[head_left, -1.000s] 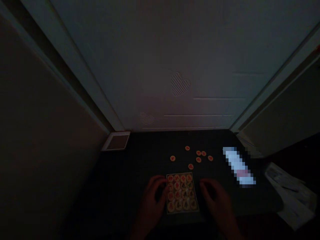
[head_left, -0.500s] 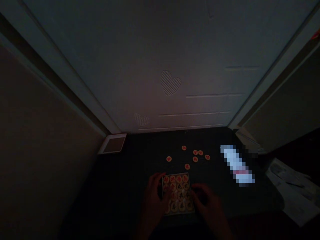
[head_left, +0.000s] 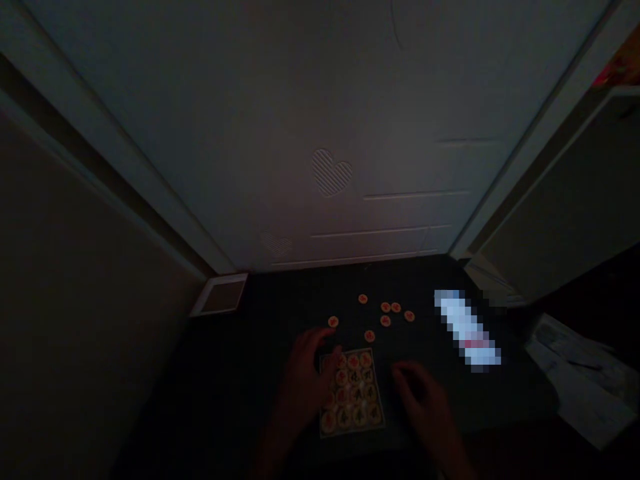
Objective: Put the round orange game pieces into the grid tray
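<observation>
A shallow square box (head_left: 352, 435) packed with rows of round Chinese chess pieces (head_left: 357, 395) lies on the dark table. Some characters are red, others black. My left hand (head_left: 303, 377) is over the box's upper left corner, thumb and fingers apart, hiding some pieces. Its fingertips reach close to a loose red-marked piece (head_left: 333, 321); in the dimness I cannot tell whether they touch it. Just off the box's right edge, my right hand (head_left: 425, 400) is loosely curled, a gap showing between thumb and fingers. I see nothing in it.
Several loose red-marked pieces (head_left: 385, 321) lie beyond the box. A blurred bright object (head_left: 467, 330) is to their right. At the table's back left lies a flat, pale-rimmed tray or lid (head_left: 223, 298). Papers (head_left: 585, 380) lie at the far right. A pale panel with hearts (head_left: 333, 173) rises behind the table.
My left hand has moved up along the box toward the nearest loose piece. My right hand has come away from the box's right edge. The view has shifted slightly.
</observation>
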### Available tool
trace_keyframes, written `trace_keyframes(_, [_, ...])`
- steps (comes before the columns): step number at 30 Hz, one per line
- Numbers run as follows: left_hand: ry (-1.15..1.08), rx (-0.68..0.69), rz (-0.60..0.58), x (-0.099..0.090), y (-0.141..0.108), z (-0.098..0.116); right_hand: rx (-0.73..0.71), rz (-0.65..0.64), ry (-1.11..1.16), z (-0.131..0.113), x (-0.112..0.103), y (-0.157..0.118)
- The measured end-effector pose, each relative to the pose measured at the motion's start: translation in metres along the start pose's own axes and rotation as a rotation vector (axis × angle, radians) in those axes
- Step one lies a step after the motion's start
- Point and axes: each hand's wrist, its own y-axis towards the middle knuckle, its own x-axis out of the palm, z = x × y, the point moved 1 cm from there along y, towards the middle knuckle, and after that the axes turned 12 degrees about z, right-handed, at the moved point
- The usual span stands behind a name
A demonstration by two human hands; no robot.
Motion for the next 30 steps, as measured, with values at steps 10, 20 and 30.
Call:
trace_keyframes(10, [0.282, 0.29, -0.439, 0.051, 0.061, 0.047, 0.027, 0.107, 0.069, 0.011, -0.01, 0.0])
trace_keyframes(20, [0.331, 0.295, -0.404, 0.061, 0.067, 0.037, 0.007, 0.113, 0.078, 0.013, -0.009, 0.0])
trace_keyframes(30, [0.278, 0.286, -0.399, 0.064, 0.073, 0.033, -0.02, 0.071, 0.018, 0.015, -0.008, 0.001])
